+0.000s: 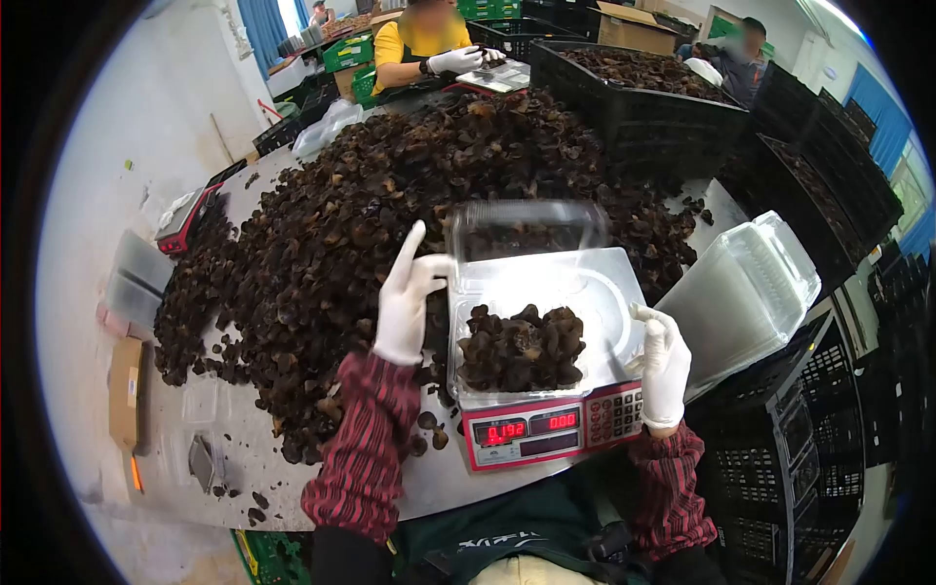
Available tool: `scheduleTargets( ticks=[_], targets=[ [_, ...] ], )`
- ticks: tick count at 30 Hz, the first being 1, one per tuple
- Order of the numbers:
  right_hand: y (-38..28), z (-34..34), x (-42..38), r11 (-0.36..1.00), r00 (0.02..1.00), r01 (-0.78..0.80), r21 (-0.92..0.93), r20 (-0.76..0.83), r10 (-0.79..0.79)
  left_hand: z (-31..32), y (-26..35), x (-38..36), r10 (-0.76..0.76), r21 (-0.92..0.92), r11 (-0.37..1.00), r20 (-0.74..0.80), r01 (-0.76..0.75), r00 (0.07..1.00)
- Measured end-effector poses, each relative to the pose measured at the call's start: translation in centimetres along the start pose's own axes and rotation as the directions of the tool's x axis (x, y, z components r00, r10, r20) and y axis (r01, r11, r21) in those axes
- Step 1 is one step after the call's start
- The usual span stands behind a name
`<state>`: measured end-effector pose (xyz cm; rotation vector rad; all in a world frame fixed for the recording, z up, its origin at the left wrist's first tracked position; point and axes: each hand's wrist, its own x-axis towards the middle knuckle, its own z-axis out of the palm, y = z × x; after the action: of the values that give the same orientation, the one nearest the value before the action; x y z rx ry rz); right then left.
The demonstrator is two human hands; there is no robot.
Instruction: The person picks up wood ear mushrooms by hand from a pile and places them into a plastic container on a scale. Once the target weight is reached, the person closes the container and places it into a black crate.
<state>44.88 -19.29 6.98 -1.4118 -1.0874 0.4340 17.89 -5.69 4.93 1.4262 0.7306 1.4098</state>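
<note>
A clear plastic box (463,375) holding a clump of dark wood ear mushrooms (522,349) rests on the steel plate of a red scale (565,429), whose display reads 0.192. Its clear lid (526,229) stands raised at the back, blurred. My left hand (408,292), in a white glove, is beside the lid's left edge, index finger stretched up and fingers apart. To the right of the plate, my gloved right hand (663,366) has its fingers bent near the plate's edge; whether it holds anything is hidden.
A large heap of mushrooms (361,205) covers much of the table (429,483). Stacked clear boxes (731,292) lean at the right, beside black crates (770,458). A person in yellow (424,44) works across the heap; another person (736,58) is behind a full black crate (653,122).
</note>
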Motion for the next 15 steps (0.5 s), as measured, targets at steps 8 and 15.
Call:
scheduleTargets(
  ticks=[8,15],
  targets=[
    [-1.4,-1.0,-2.3,0.794,0.624,-0.592,-0.139,0.544,0.561,-0.6,3.9,-10.6,-0.309,0.322,0.908,0.076,0.27,0.948],
    [1.0,-0.6,-3.2,0.681,0.506,-0.725,0.103,0.75,0.426,1.6,3.7,-11.9,-0.528,-0.25,0.831,-0.071,0.497,0.846]
  ],
)
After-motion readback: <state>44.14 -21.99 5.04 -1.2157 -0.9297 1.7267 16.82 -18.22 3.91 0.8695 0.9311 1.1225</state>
